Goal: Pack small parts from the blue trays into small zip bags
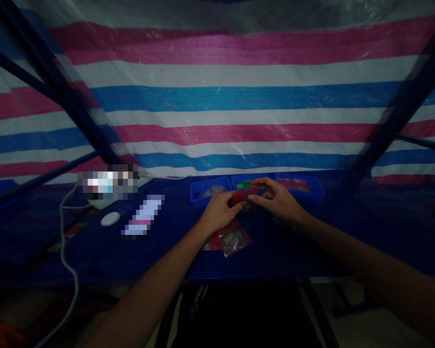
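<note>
While held up above the table, red packet (244,195): spans the gap between both hands, just in front of the middle tray; too dark to read for contents.
Left hand (221,211): clamped on the left end of the red packet, with thumb laid along the near side and fingers curled behind, partly hidden.
Right hand (277,199): placed at the opposite end, with thumb tip against the red packet and forefinger arched toward the top edge; whether pinching or only touching, cannot tell.
Clear bag (235,240): lies on the table below the hands, filled with small metal pieces.
Red bags (213,241): lie beside and partly under the clear bag, near the left wrist.
Left tray (196,197): blue, holding clear bags.
Middle tray (250,176): blue, holding something green (244,184), partly covered by the hands.
Right tray (314,197): blue, holding reddish packets (293,184).
Table (275,258): dark blue, running under everything named above.
Bright slab (145,215): lies well left of the hands, blurred to blocks.
White disc (110,219): lies just left of the bright slab.
White cable (76,280): hangs in a curve at the far left.
Striped sheet (239,96): hangs behind the table in red, white and blue.
</note>
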The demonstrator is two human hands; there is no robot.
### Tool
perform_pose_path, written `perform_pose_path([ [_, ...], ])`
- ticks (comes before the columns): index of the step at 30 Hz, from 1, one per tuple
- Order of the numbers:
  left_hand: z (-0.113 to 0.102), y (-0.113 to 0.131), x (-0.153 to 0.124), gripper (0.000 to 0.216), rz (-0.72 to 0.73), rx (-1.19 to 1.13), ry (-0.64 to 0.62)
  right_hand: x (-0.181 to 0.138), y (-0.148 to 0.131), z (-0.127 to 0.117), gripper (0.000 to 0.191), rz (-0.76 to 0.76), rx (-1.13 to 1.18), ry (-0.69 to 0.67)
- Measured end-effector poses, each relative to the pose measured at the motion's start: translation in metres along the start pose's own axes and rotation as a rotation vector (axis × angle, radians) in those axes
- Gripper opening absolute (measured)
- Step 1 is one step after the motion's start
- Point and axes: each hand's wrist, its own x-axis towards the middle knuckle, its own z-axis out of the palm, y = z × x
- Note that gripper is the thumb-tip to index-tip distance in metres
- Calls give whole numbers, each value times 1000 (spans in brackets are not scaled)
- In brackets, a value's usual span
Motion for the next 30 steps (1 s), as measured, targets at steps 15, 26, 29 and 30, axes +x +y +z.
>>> perform_pose_path([
  [15, -4, 11, 2, 31, 210, 93, 303, 3, 5, 0, 24, 9, 33, 54],
  [26, 4, 12, -1, 49, 185, 123, 104, -5, -10, 12, 26, -40, 163, -180],
  [29, 0, 14, -1, 52, 148, 155, 194, -5, -8, 10, 30, -45, 125, -108],
  [30, -2, 15, -1, 58, 133, 144, 233, -4, -7, 9, 30, -50, 103, -54],
])
